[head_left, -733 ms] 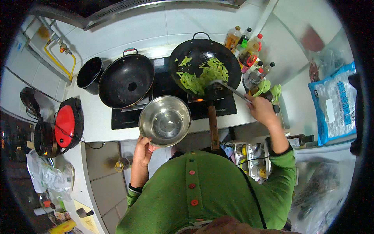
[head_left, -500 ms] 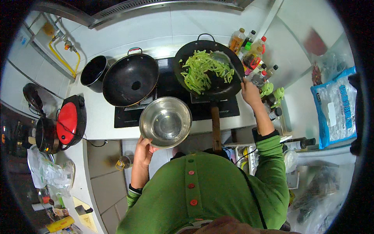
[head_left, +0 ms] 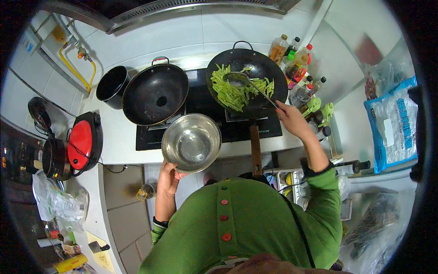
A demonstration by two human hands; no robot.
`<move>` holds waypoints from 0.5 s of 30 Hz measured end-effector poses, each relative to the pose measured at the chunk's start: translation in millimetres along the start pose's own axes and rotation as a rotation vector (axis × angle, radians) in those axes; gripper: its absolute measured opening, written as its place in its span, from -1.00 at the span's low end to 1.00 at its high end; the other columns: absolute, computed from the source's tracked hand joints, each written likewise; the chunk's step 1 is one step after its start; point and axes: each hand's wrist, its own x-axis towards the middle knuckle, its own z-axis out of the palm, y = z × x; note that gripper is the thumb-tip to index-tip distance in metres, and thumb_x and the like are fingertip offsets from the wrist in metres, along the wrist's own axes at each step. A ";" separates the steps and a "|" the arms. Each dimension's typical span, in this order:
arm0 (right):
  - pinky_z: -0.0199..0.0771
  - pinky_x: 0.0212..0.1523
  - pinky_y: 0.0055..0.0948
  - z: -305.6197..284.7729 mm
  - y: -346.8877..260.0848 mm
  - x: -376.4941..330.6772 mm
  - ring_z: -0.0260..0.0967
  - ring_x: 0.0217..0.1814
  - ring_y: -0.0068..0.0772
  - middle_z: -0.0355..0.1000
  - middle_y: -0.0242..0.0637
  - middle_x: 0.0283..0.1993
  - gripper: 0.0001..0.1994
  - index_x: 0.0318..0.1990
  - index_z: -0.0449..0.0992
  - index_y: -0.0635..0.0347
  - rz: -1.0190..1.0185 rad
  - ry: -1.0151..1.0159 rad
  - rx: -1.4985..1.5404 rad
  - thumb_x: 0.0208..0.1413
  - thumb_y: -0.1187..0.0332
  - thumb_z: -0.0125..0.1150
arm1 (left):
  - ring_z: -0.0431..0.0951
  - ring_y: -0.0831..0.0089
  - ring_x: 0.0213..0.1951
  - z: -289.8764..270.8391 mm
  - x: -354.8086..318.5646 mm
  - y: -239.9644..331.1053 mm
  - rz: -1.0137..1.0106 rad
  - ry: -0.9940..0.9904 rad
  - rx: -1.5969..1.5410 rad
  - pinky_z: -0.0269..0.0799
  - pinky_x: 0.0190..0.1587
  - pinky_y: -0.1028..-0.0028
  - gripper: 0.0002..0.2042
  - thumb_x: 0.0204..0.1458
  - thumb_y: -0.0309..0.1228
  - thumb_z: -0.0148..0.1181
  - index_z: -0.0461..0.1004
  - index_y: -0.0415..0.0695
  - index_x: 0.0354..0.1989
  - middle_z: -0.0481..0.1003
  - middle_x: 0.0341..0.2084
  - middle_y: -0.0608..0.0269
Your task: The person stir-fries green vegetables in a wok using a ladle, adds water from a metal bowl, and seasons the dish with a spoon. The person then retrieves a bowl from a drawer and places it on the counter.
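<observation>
My left hand grips the near rim of a shiny metal bowl, holding it in front of the stove; no food shows inside. My right hand is closed round the handle of a metal ladle. The ladle's head rests among green vegetable strips in a black wok. The wok sits on the right burner, its wooden handle pointing toward me.
A second black wok stands on the left of the stove, with a dark pot beside it. Several bottles crowd the counter's right end. At the left are a red electric griddle and a plastic bag.
The ladle's head has moved left from the wok's far right side onto the green strips. My right hand has shifted slightly nearer. The bowl has barely moved.
</observation>
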 end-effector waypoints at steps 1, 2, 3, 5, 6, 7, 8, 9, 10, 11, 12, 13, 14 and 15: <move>0.39 -0.17 -0.15 -14.2 -6.6 -13.5 0.38 -0.17 0.22 0.42 0.19 -0.28 -0.68 -0.03 0.41 0.37 -0.026 -0.050 -0.021 0.15 0.32 -0.01 | 0.57 0.20 -0.23 -0.5 0.4 0.5 -0.001 -0.012 0.004 0.60 -0.26 0.32 -0.59 -0.05 -0.44 0.04 0.27 -0.30 0.02 0.46 -0.16 -0.01; 0.39 -0.17 -0.14 -27.0 -10.6 -26.3 0.38 -0.17 0.21 0.42 0.19 -0.28 -0.67 -0.01 0.40 0.36 -0.028 -0.105 -0.038 0.15 0.33 -0.01 | 0.57 0.19 -0.23 -0.9 1.0 0.7 0.017 -0.067 -0.003 0.60 -0.26 0.32 -0.59 -0.05 -0.43 0.04 0.27 -0.30 0.02 0.46 -0.16 -0.01; 0.39 -0.17 -0.13 -31.9 -12.9 -36.0 0.38 -0.18 0.21 0.42 0.19 -0.28 -0.66 0.02 0.39 0.35 -0.030 -0.160 -0.054 0.15 0.34 -0.02 | 0.57 0.20 -0.24 -0.9 1.7 0.6 -0.005 -0.032 -0.005 0.61 -0.26 0.30 -0.56 -0.06 -0.45 0.03 0.24 -0.31 0.04 0.46 -0.15 -0.02; 0.39 -0.18 -0.08 -21.5 -13.1 -40.1 0.39 -0.20 0.19 0.43 0.16 -0.29 -0.67 0.04 0.37 0.31 -0.069 -0.182 -0.162 0.16 0.36 -0.05 | 0.59 0.20 -0.25 -0.8 3.1 0.4 0.006 -0.083 -0.038 0.63 -0.27 0.27 -0.52 -0.07 -0.48 0.01 0.18 -0.32 0.10 0.45 -0.14 -0.03; 0.38 -0.18 -0.06 -11.3 -9.8 -38.1 0.40 -0.21 0.18 0.44 0.15 -0.29 -0.67 0.05 0.36 0.30 -0.110 -0.183 -0.198 0.16 0.37 -0.06 | 0.59 0.20 -0.25 -0.8 3.7 0.0 -0.016 -0.034 -0.024 0.63 -0.28 0.27 -0.52 -0.07 -0.49 0.00 0.18 -0.32 0.10 0.45 -0.15 -0.03; 0.39 -0.20 0.00 7.8 -5.4 -29.9 0.42 -0.23 0.15 0.44 0.14 -0.32 -0.66 0.09 0.33 0.24 -0.063 -0.118 -0.324 0.17 0.38 -0.08 | 0.59 0.20 -0.25 -0.4 4.3 -0.7 -0.023 -0.021 -0.018 0.63 -0.28 0.27 -0.52 -0.07 -0.49 0.00 0.18 -0.32 0.10 0.45 -0.15 -0.03; 0.39 -0.21 0.01 24.0 1.5 -15.5 0.42 -0.23 0.14 0.44 0.13 -0.33 -0.66 0.09 0.33 0.22 -0.043 -0.061 -0.358 0.16 0.37 -0.07 | 0.59 0.20 -0.25 -0.2 4.9 -1.1 -0.020 -0.048 -0.020 0.63 -0.28 0.27 -0.52 -0.07 -0.50 -0.01 0.18 -0.32 0.10 0.45 -0.15 -0.03; 0.40 -0.23 0.01 37.4 9.6 3.0 0.42 -0.24 0.14 0.44 0.13 -0.35 -0.66 0.09 0.32 0.21 -0.021 0.004 -0.390 0.16 0.36 -0.06 | 0.58 0.19 -0.24 0.0 5.4 -1.6 -0.026 -0.012 0.000 0.63 -0.26 0.26 -0.53 -0.07 -0.48 0.01 0.20 -0.31 0.08 0.45 -0.15 -0.03; 0.40 -0.24 0.02 45.6 18.7 18.5 0.43 -0.25 0.14 0.44 0.13 -0.36 -0.65 0.09 0.32 0.20 0.053 0.045 -0.441 0.16 0.35 -0.05 | 0.57 0.19 -0.23 0.0 5.6 -1.5 -0.023 -0.013 0.011 0.62 -0.24 0.25 -0.54 -0.07 -0.47 0.02 0.22 -0.31 0.07 0.45 -0.15 -0.02; 0.41 -0.25 0.02 46.8 28.8 31.2 0.43 -0.25 0.14 0.44 0.14 -0.34 -0.67 0.06 0.34 0.21 0.036 0.097 -0.415 0.16 0.33 -0.05 | 0.57 0.18 -0.22 -0.3 5.1 -1.0 -0.007 -0.047 0.021 0.61 -0.23 0.24 -0.55 -0.07 -0.45 0.04 0.24 -0.31 0.05 0.45 -0.15 -0.02; 0.42 -0.26 0.01 44.2 38.9 40.5 0.43 -0.25 0.15 0.44 0.15 -0.33 -0.68 0.04 0.37 0.22 0.083 0.135 -0.413 0.17 0.32 -0.06 | 0.57 0.18 -0.22 -0.6 4.6 0.2 -0.013 -0.013 0.028 0.61 -0.22 0.24 -0.55 -0.07 -0.46 0.03 0.23 -0.31 0.06 0.45 -0.15 -0.02; 0.41 -0.23 0.02 37.9 49.7 42.9 0.42 -0.22 0.16 0.45 0.15 -0.30 -0.71 -0.05 0.42 0.24 0.047 0.237 -0.328 0.20 0.29 -0.10 | 0.57 0.18 -0.21 -0.7 3.9 1.0 -0.008 -0.012 0.030 0.61 -0.21 0.23 -0.54 -0.08 -0.46 0.02 0.23 -0.30 0.06 0.45 -0.15 -0.02; 0.40 -0.20 0.00 29.9 60.3 47.2 0.41 -0.20 0.17 0.44 0.17 -0.31 -0.72 -0.11 0.44 0.26 0.063 0.308 -0.266 0.21 0.28 -0.10 | 0.57 0.17 -0.21 -0.8 3.1 1.1 0.005 -0.038 0.021 0.61 -0.21 0.23 -0.54 -0.08 -0.47 0.02 0.23 -0.30 0.06 0.45 -0.15 -0.02; 0.39 -0.19 0.00 20.9 70.0 53.6 0.40 -0.19 0.18 0.44 0.17 -0.31 -0.73 -0.13 0.45 0.28 0.098 0.299 -0.228 0.20 0.28 -0.08 | 0.57 0.18 -0.21 -0.7 2.4 1.0 -0.010 -0.010 0.018 0.61 -0.21 0.23 -0.54 -0.09 -0.47 0.02 0.23 -0.30 0.06 0.45 -0.15 -0.02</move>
